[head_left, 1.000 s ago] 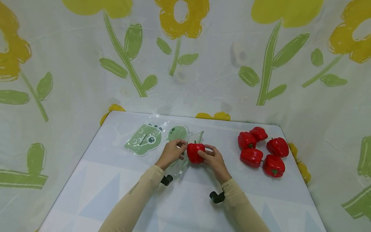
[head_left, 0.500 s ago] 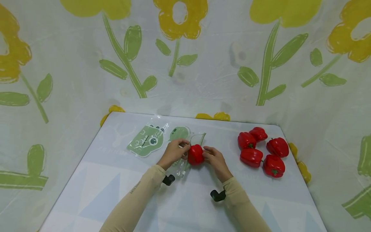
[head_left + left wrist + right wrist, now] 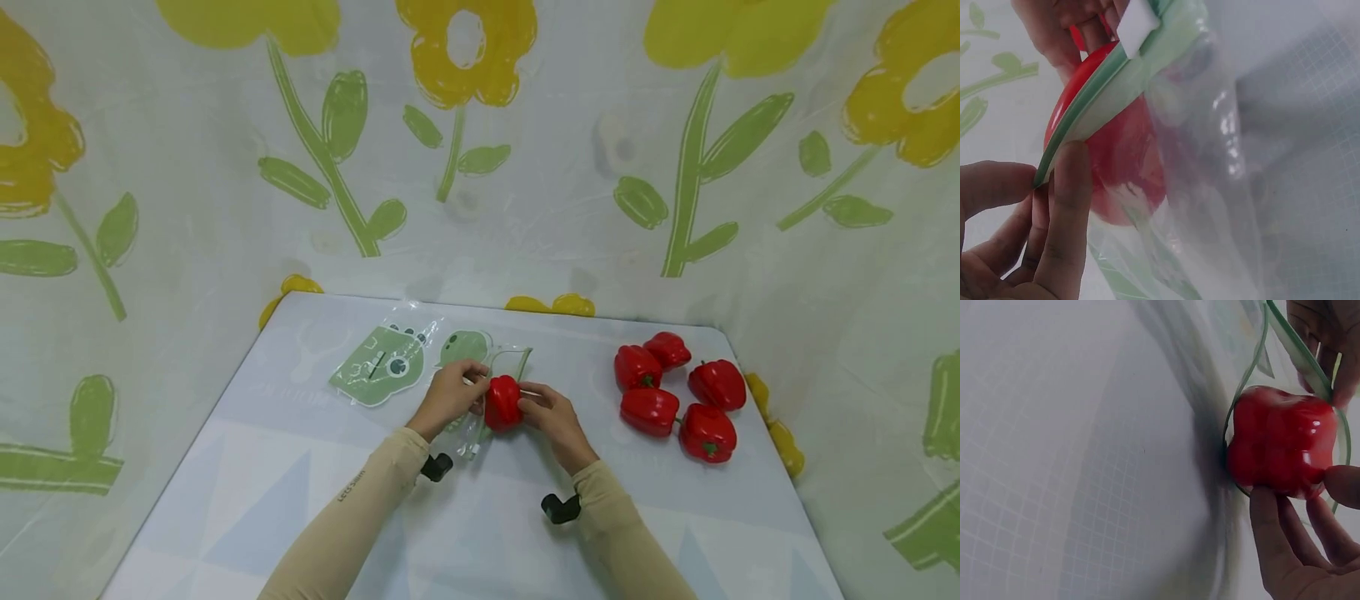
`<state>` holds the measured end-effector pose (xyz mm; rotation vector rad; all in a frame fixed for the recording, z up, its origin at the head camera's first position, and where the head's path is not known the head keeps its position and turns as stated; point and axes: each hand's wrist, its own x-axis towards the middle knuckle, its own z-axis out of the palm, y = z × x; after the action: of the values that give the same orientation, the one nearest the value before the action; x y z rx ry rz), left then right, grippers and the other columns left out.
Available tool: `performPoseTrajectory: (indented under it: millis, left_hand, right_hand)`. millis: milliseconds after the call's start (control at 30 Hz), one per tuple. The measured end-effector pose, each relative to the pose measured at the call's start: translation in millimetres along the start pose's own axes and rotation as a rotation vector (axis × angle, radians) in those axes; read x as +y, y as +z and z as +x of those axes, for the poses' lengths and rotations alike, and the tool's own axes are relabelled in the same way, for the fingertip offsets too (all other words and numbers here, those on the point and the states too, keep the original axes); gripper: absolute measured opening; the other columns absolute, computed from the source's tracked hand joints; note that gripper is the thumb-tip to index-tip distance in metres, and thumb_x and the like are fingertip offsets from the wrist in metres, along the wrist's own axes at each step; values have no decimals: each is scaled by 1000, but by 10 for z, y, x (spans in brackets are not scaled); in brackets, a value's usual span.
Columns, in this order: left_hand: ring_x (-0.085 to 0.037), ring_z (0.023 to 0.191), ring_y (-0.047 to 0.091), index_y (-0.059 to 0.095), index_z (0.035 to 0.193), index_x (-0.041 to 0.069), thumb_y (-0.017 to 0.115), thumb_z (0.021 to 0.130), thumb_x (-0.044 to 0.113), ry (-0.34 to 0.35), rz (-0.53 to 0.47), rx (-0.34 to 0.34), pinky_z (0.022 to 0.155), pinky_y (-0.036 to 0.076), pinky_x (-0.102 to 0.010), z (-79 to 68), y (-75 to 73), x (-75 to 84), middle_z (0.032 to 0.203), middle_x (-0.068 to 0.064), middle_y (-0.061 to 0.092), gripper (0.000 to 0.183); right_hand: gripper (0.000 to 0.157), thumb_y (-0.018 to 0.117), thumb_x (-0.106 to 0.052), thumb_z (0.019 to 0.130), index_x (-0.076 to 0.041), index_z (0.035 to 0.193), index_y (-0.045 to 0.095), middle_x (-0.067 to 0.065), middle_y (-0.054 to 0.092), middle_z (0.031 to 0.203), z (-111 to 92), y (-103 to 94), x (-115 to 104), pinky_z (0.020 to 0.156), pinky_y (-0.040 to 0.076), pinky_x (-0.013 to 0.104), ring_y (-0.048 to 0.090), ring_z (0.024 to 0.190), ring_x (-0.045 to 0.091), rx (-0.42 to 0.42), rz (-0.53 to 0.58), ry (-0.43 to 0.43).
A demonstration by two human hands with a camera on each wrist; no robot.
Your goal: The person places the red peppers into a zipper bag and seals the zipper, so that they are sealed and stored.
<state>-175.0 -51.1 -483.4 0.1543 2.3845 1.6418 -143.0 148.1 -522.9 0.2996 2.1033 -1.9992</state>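
My left hand (image 3: 452, 395) pinches the green-edged mouth of a clear zip bag (image 3: 1207, 181) between thumb and fingers. A white slider (image 3: 1138, 28) sits on the bag's green zip strip. In my right hand (image 3: 555, 417), fingertips and thumb grip a glossy red bell pepper (image 3: 1282, 444). The pepper is partly inside the bag's mouth, with the green rim around it in the right wrist view. Through the film in the left wrist view, its lower part shows red. The bag's printed panel is partly hidden behind my left hand.
Several red bell peppers (image 3: 648, 410) lie in a cluster at the table's right. A flat green cartoon-printed bag (image 3: 378, 367) lies back left on the white table (image 3: 300, 500). A flowered curtain (image 3: 540, 208) hangs behind and beside the table.
The bell pepper has turned from stem-up to tipped over and shifted slightly left and down, into the bag's mouth. My left hand still pinches the bag's edge.
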Motion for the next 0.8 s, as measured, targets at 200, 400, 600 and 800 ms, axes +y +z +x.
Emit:
performPoseTrajectory:
  millis: [200, 400, 600, 800]
  left_hand:
    - [-19, 63, 68, 67, 119, 2, 61, 96, 13, 17, 26, 16, 61, 58, -32, 15, -8, 13, 96, -7, 68, 27]
    - [-16, 75, 66, 70, 118, 5, 61, 97, 20, 43, 91, 43, 66, 54, -30, 31, -10, 22, 97, -2, 69, 27]
    - [-18, 88, 64, 71, 115, 11, 63, 97, 22, 55, 93, 53, 73, 55, -32, 32, -12, 34, 99, 0, 69, 22]
    - [-19, 84, 68, 70, 115, 7, 63, 97, 20, 54, 15, 20, 73, 60, -34, 29, -14, 37, 102, -5, 68, 23]
  right_hand:
    - [40, 64, -16, 99, -4, 137, 60, 19, 64, 132, -9, 37, -7, 95, 56, 42, 67, 111, 29, 0, 9, -10]
    - [38, 61, -13, 100, -2, 137, 60, 20, 64, 131, 3, 57, 1, 97, 54, 45, 68, 108, 31, -9, 22, -30]
    - [37, 57, -11, 101, -2, 136, 61, 17, 64, 132, 23, 80, 12, 98, 53, 46, 67, 108, 28, -17, 9, -35]
    - [38, 58, -5, 99, 0, 137, 60, 18, 64, 133, 61, 100, 35, 97, 54, 45, 67, 109, 28, -54, 35, -52]
